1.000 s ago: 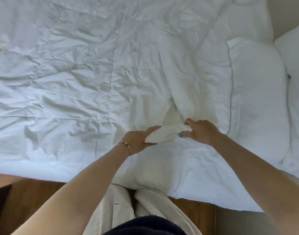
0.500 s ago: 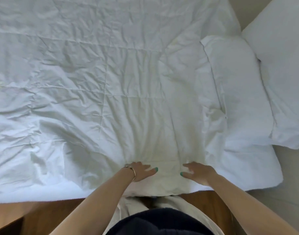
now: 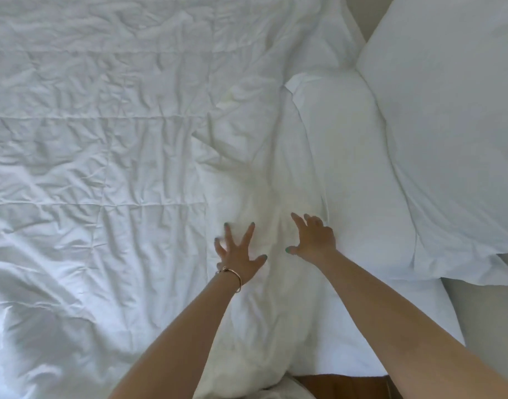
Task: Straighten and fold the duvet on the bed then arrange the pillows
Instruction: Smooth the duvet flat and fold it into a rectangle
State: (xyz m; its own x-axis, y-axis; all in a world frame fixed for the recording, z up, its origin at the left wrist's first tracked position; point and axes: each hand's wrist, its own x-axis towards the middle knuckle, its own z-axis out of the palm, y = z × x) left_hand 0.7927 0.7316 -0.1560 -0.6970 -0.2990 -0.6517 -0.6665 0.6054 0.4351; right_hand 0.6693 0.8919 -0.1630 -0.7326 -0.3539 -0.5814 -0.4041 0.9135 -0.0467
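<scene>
- We look down on a white duvet spread over most of the bed, creased all over and crossed by faint stitched lines.
- Our left hand lies flat on the duvet with its fingers straight and splayed wide, holding nothing; the nails are painted teal.
- A thin gold bracelet circles the left wrist.
- Our right hand rests on the duvet just beside the near pillow, its fingers spread and slightly bent at the tips, gripping nothing that we can see; its nails are teal too.
- Between the two hands a raised ridge of duvet runs toward us and bunches near the bottom edge of the frame.
- The near pillow, white and long, lies just right of the hands, its left edge touching the rumpled duvet.
- A second, larger pillow lies to the right of the first and overlaps it along their shared edge.
- Beyond the pillows, at the upper right, a strip of beige surface shows; another pale patch shows at the lower right below the pillow corner. We cannot tell what either is.
- A brown wooden strip shows at the bottom edge, between our arms.
- No brand, label or writing can be read on the bedding or anywhere else in view.
</scene>
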